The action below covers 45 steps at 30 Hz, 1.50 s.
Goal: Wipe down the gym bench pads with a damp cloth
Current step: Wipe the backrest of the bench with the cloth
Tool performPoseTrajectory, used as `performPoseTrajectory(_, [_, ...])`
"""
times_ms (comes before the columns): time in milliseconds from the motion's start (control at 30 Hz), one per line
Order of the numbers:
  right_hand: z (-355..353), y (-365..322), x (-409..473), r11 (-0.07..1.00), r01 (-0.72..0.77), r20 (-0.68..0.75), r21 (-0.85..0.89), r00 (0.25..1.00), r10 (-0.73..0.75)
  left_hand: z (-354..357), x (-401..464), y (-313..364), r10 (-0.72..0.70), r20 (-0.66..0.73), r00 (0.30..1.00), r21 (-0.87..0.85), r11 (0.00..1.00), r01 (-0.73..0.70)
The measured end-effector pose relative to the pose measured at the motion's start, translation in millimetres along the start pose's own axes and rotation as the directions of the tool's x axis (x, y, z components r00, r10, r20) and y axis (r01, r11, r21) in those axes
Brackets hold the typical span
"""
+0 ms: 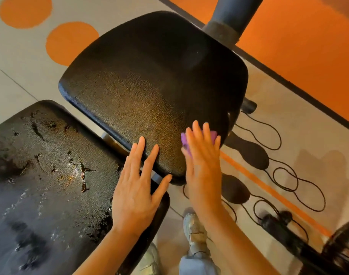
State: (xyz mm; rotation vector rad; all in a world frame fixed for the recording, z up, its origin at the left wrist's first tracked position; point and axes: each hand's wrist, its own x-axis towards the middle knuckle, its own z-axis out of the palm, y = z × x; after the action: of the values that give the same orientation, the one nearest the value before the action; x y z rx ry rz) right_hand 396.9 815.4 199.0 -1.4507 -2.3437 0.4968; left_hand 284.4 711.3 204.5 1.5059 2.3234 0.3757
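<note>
Two black textured bench pads fill the view: the seat pad [150, 80] in the middle and the worn, cracked back pad [46, 185] at the lower left. My right hand [203, 165] lies flat on a purple cloth [184, 140], pressing it against the seat pad's near right corner. Only the cloth's edges show around the fingers. My left hand [138, 187] rests flat with fingers spread, across the gap between the two pads, holding nothing.
A dark padded roller [232, 14] on a post stands behind the seat pad. Black jump ropes [284, 175] with their handles lie coiled on the floor at the right. My shoe [195, 229] stands below the hands. An orange mat [308, 46] lies at the right.
</note>
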Motion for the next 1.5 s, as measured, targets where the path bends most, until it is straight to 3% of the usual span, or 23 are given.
performPoseTrajectory(100, [-12,15,-5,0.982,0.189,0.112,-0.001,0.976,-0.188,0,0,1,-0.003,0.004,1.0,0.009,1.0,0.003])
performPoseTrajectory(200, [-17,59,94,0.996,-0.065,0.018,0.053,0.998,0.064,1,0,0,-0.003,-0.003,1.0,0.024,1.0,0.003])
performPoseTrajectory(267, [-15,65,112,0.974,-0.203,-0.05,0.102,0.977,0.209,2,-1,0,-0.001,-0.004,1.0,0.025,1.0,0.001])
performPoseTrajectory(333, [-4,41,65,0.962,-0.195,-0.087,0.19,0.973,0.214,1,0,1,-0.002,-0.006,1.0,0.015,1.0,0.002])
performPoseTrajectory(400, [0,13,-2,0.959,-0.095,-0.045,0.266,0.993,0.111,1,1,1,0.006,-0.003,1.0,0.015,1.0,-0.006])
performPoseTrajectory(500, [-9,33,16,0.952,0.015,-0.004,0.307,1.0,-0.014,-1,0,1,-0.002,0.003,1.0,0.023,1.0,0.002])
performPoseTrajectory(600, [-17,64,95,0.935,-0.172,-0.048,0.311,0.979,0.197,1,-1,2,-0.001,-0.013,1.0,0.017,1.0,0.002])
performPoseTrajectory(700, [-3,38,61,0.91,-0.236,-0.134,0.342,0.946,0.295,2,-1,1,0.006,-0.017,1.0,0.017,1.0,-0.006])
performPoseTrajectory(800, [9,-17,-43,0.937,-0.075,-0.066,0.342,0.993,0.103,1,-1,0,-0.002,-0.023,1.0,0.004,1.0,0.002])
performPoseTrajectory(867, [6,-3,-44,0.951,0.06,-0.042,0.302,0.998,-0.05,1,-2,1,0.002,-0.022,1.0,-0.004,1.0,-0.002])
performPoseTrajectory(900, [3,13,-20,0.946,0.056,-0.07,0.319,0.997,-0.036,1,-2,1,0.009,-0.023,1.0,-0.003,1.0,-0.009])
performPoseTrajectory(1000, [-8,40,53,0.926,-0.164,-0.151,0.341,0.962,0.226,4,-1,-1,0.012,-0.022,1.0,0.012,1.0,-0.012])
performPoseTrajectory(1067, [4,23,34,0.904,-0.223,-0.177,0.364,0.937,0.302,5,-2,-2,0.016,-0.02,1.0,0.016,1.0,-0.016])
performPoseTrajectory(1167, [17,-20,-52,0.917,-0.066,-0.086,0.394,0.99,0.108,4,-1,-2,0.015,-0.025,1.0,0.007,1.0,-0.015])
performPoseTrajectory(1233, [13,-7,-53,0.933,0.05,-0.065,0.355,0.997,-0.029,3,-2,-2,0.016,-0.024,1.0,0.004,1.0,-0.016])
performPoseTrajectory(1267, [10,6,-31,0.931,0.054,-0.088,0.362,0.996,-0.023,3,-2,-2,0.019,-0.026,0.999,0.006,1.0,-0.019])
performPoseTrajectory(1400, [5,16,26,0.874,-0.205,-0.202,0.44,0.926,0.319,5,-1,-2,0.027,-0.028,0.999,0.025,0.999,-0.026])
performPoseTrajectory(1433, [14,2,7,0.869,-0.225,-0.209,0.441,0.916,0.343,5,-2,-2,0.031,-0.028,0.999,0.023,0.999,-0.03])
performPoseTrajectory(1500, [28,-33,-53,0.885,-0.138,-0.163,0.444,0.959,0.231,4,-2,-4,0.047,-0.033,0.998,0.01,0.999,-0.047])
